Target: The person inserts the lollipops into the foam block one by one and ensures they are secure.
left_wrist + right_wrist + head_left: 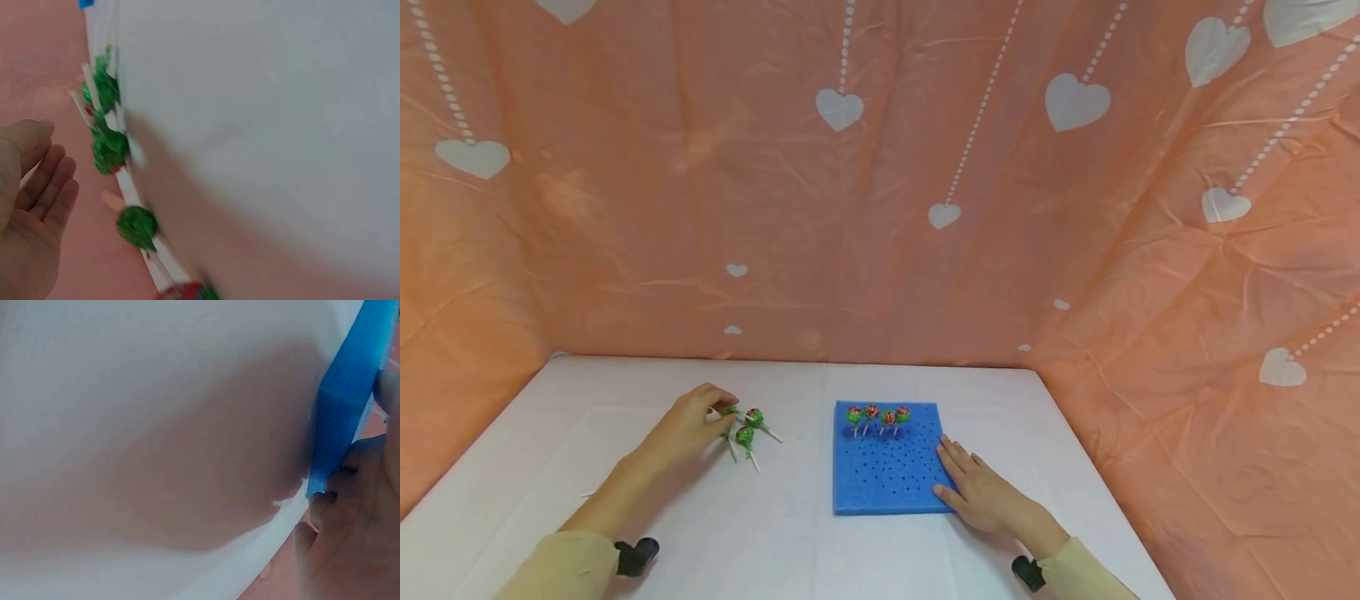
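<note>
My left hand [695, 422] hovers over a small group of lollipops on the left half of the table. Its fingers are loosely bent, and in the left wrist view a gap separates them from the green-wrapped lollipops [136, 226]. Two lollipops lie plainly visible, one at the back [754, 417] and another in front [744, 437]; the hand partly covers others. A blue foam board [880, 492] dotted with holes lies right of centre, with several lollipops [888, 417] upright in its far rows. Straight fingers of my right hand [985, 493] rest against the board's right edge.
A white cloth covers the table [790, 542]. A white stick [587, 495] shows beside my left forearm. An orange curtain [887, 292] with pale hearts hangs behind the table and at both sides. Dark wrist cameras [637, 557] sit below the hands.
</note>
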Demonstrator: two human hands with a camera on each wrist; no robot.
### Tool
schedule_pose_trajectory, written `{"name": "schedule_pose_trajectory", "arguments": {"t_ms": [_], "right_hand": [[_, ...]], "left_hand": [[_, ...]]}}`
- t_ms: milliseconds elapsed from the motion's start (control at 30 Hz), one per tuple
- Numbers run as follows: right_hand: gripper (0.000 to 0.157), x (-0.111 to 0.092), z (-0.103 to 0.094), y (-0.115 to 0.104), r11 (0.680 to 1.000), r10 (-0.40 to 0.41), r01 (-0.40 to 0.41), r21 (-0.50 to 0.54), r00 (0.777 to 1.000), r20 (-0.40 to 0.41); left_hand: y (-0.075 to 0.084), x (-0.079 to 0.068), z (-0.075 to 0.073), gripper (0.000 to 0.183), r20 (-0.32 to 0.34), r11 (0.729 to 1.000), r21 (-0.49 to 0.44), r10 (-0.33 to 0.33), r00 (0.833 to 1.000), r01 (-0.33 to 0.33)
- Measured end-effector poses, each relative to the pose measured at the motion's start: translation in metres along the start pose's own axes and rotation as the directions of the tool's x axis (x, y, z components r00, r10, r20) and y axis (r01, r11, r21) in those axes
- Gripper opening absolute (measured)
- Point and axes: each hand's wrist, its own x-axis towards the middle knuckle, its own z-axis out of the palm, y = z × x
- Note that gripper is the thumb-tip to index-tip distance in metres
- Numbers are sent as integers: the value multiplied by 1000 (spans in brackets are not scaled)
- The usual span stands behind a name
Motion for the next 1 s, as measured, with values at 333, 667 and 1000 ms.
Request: {"name": "schedule_pose_trajectory", "arguments": {"t_ms": [333,667,1000], "right_hand": [[74,1,-1,0,1000,-11,11,17,1000,1],[74,3,1,2,1000,-19,19,5,1000,-4],[74,2,2,3,1000,-16,16,3,1000,-9]], "left_hand": [[-13,-5,-7,15,102,996,80,-41,994,33],[-17,0,-6,12,177,989,148,-46,983,20],[-16,1,-3,13,213,990,127,-84,973,58]]}}
